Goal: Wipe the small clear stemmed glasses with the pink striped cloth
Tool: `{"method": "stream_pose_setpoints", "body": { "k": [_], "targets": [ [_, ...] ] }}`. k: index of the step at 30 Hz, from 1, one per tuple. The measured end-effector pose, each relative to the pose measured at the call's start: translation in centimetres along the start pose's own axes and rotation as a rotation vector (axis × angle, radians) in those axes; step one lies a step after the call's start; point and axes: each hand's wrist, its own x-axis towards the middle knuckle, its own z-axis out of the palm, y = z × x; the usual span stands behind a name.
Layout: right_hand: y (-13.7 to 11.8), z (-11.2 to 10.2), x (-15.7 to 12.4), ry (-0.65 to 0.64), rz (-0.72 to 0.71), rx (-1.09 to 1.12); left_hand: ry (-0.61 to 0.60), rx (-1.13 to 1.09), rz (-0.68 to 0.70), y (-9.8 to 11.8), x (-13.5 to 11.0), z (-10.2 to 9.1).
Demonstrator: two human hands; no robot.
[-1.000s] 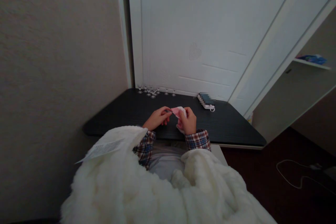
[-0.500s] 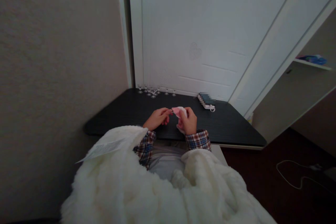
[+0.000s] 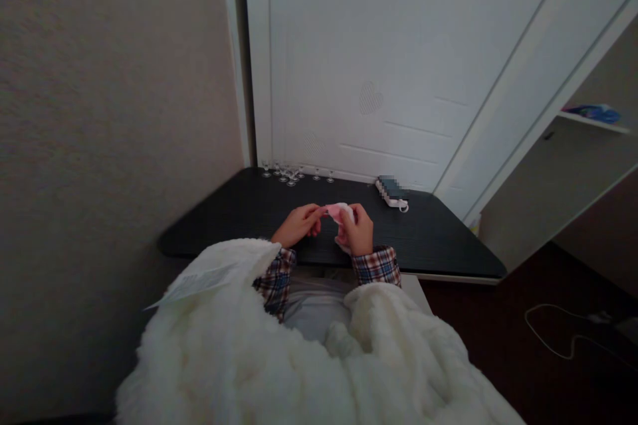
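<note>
My right hand (image 3: 359, 227) is closed around a crumpled pink and white cloth (image 3: 335, 212), part of which hangs below the fingers. My left hand (image 3: 301, 223) pinches with thumb and finger at the cloth's left edge. Something tiny shows between those fingertips, but it is too small and dark to name. Both hands are just above the black tabletop (image 3: 239, 229), near its front edge. At the back left of the tabletop stand several tiny clear glass goblets (image 3: 292, 176), apart from the hands.
A white case-like object with a blurred dark top (image 3: 393, 192) lies at the back right of the table. A white panel (image 3: 323, 46) rises behind it, and a wall (image 3: 124, 113) closes the left side. A white cable (image 3: 553, 339) lies on the floor at right.
Little differs. The cloth and fingertips have shifted very slightly where the two hands meet; everything else on the table stays in place.
</note>
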Motion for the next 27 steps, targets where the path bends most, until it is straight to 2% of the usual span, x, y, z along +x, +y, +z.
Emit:
{"method": "stream_pose_setpoints", "body": {
  "k": [27],
  "targets": [
    [0.10, -0.01, 0.06, -0.003, -0.039, -0.021, 0.020, 0.012, 0.006, -0.10, 0.01, 0.03]
  ]
}}
